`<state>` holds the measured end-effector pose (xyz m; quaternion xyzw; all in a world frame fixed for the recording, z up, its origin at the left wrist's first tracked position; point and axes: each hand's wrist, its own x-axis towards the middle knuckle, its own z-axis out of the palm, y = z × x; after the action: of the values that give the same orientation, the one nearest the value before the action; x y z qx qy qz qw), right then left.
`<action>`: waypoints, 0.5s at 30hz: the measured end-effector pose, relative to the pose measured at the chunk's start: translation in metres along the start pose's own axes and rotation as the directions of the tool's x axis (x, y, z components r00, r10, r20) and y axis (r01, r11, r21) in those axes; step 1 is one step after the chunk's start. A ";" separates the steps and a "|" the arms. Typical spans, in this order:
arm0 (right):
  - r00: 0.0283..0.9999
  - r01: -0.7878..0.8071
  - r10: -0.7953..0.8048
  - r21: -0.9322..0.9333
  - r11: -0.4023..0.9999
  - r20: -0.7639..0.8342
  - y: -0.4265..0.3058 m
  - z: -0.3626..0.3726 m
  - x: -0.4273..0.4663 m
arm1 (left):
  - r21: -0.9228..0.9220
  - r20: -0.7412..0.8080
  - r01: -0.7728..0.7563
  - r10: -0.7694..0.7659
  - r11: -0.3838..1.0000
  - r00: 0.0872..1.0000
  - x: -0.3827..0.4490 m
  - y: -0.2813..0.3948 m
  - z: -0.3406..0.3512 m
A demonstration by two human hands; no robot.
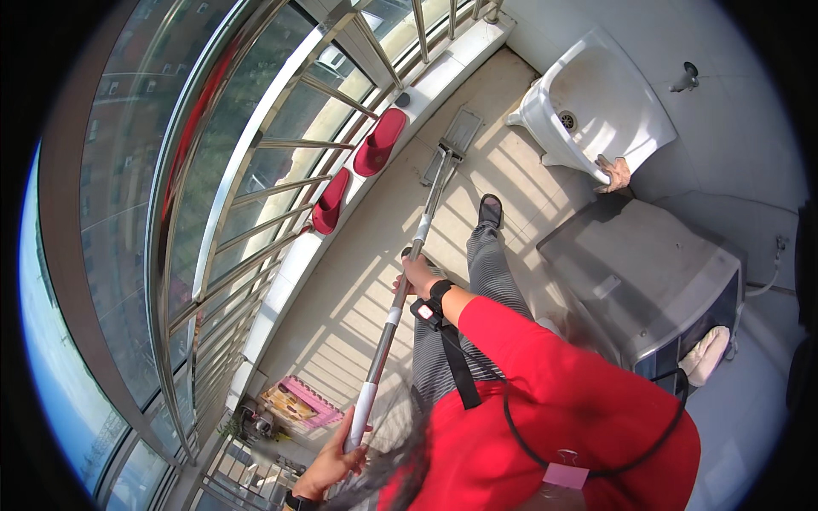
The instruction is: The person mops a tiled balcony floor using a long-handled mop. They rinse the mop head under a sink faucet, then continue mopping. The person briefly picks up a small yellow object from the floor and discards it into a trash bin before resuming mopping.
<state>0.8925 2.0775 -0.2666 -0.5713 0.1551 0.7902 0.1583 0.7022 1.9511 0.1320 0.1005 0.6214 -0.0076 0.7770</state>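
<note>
A flat mop with a long metal and white handle runs from the lower middle of the view up to its rectangular head, which lies on the tiled floor beside the white ledge. My right hand is closed around the middle of the handle, with a black strap and small device at the wrist. Near the handle's white end, my left hand grips it, thumb and fingers around the grip. The pad under the mop head is mostly hidden by its frame.
Red slippers rest on the white ledge under a metal railing. At right stand a white washbasin with a brown cloth on its rim and a grey-topped appliance. Pink and yellow mats lie lower left.
</note>
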 end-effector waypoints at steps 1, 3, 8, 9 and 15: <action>1.000 -0.007 0.006 -0.020 1.000 -0.021 0.014 0.004 -0.004 | 0.223 -0.128 0.091 -0.063 0.971 0.990 -0.012 -0.014 0.004; 1.000 -0.017 0.017 -0.001 1.000 0.005 0.036 0.007 -0.014 | 0.471 -0.254 0.025 0.108 0.882 0.961 -0.028 -0.042 0.009; 0.997 0.060 -0.059 -0.030 0.998 0.043 0.033 -0.008 -0.037 | 0.339 -0.342 0.052 0.071 0.939 0.937 -0.023 -0.073 0.022; 0.992 0.115 -0.112 -0.047 0.992 0.053 0.016 -0.015 -0.036 | 0.352 -0.311 -0.009 0.126 0.936 0.942 -0.012 -0.068 0.024; 0.976 0.212 -0.216 -0.105 0.972 -0.022 -0.118 -0.061 -0.003 | 0.066 -0.008 -0.158 0.159 0.985 0.987 0.086 0.024 0.017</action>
<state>0.9962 2.1576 -0.2900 -0.6053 0.0547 0.7657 0.2106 0.7413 1.9812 0.0561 0.1752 0.6161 0.0347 0.7671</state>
